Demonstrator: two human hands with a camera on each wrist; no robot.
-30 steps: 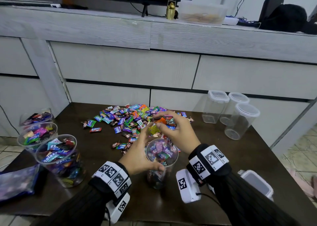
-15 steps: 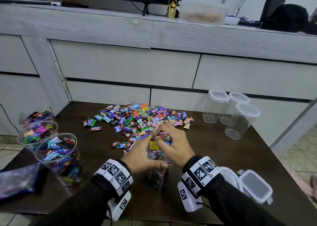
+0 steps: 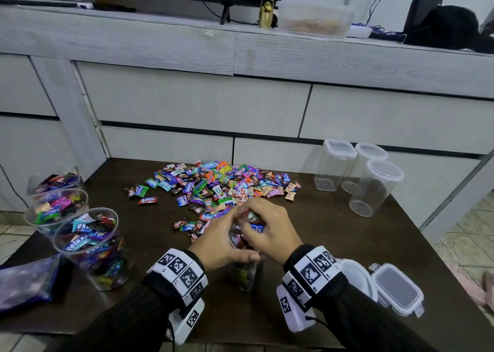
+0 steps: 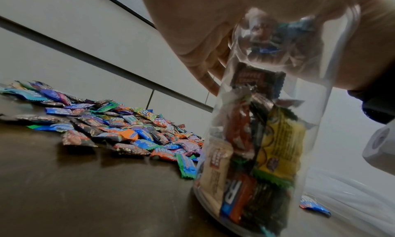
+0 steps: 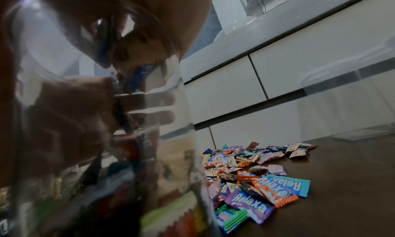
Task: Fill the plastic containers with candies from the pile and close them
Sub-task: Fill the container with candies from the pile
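Observation:
A clear round container (image 3: pixel 246 276) stands on the dark table (image 3: pixel 334 234) just in front of me, partly filled with wrapped candies. My left hand (image 3: pixel 222 242) grips its upper part, thumb on the near side. My right hand (image 3: pixel 267 228) sits over the mouth, its curled fingers holding several candies (image 3: pixel 251 218) down into the opening. The candy pile (image 3: pixel 222 183) lies spread just behind both hands. In the left wrist view the container (image 4: pixel 256 139) shows packed wrappers beside the pile (image 4: pixel 107 127). Through the container's wall (image 5: pixel 85 139) the right wrist view shows fingers and a blue wrapper.
Three open containers full of candies (image 3: pixel 88 247) stand at the table's left edge beside a plastic bag (image 3: pixel 24 282). Three empty lidded containers (image 3: pixel 374 188) stand at the back right. Two loose lids (image 3: pixel 395 288) lie by my right wrist. Grey drawers (image 3: pixel 200 105) back the table.
My right hand has come down from above the container with its candies and now sits in the mouth. The left hand has kept its grip on the container.

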